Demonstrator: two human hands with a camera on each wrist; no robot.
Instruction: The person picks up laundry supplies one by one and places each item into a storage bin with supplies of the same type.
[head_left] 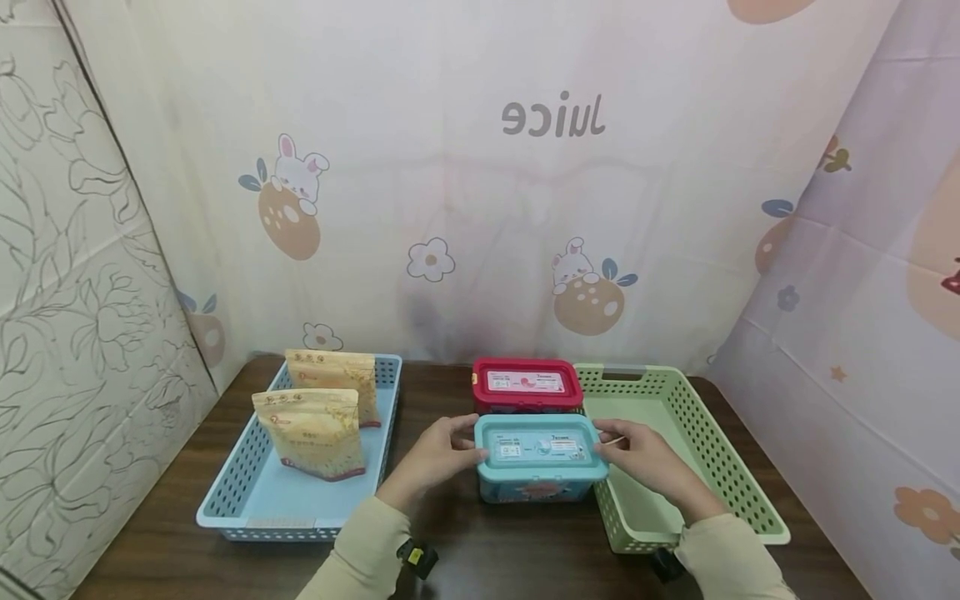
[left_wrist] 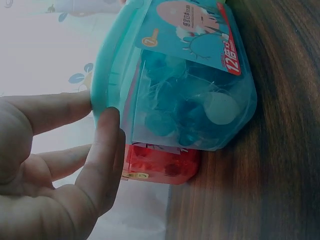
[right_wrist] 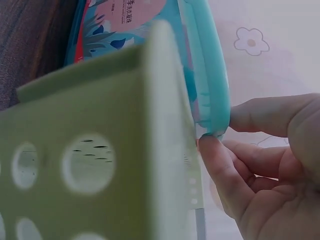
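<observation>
A teal-lidded box of laundry pods point(head_left: 543, 450) sits on the dark wooden table, and the rounded pods show through its clear wall in the left wrist view. My left hand point(head_left: 438, 454) pinches the lid's left end, thumb on top and fingers beneath the rim. At the opposite end my right hand point(head_left: 651, 458) grips the lid's rim point(right_wrist: 212, 75) between thumb and fingers. Directly behind stands a similar box with a red lid point(head_left: 528, 383), partly hidden by the teal one. The green basket point(head_left: 723, 442) lies close along the teal box's right side, under my right forearm.
On the left, a light blue basket point(head_left: 232, 493) holds two yellow stand-up pouches, one in front point(head_left: 318, 437) and one behind point(head_left: 337, 371). Patterned curtains point(head_left: 450, 208) hang behind the table and down both sides.
</observation>
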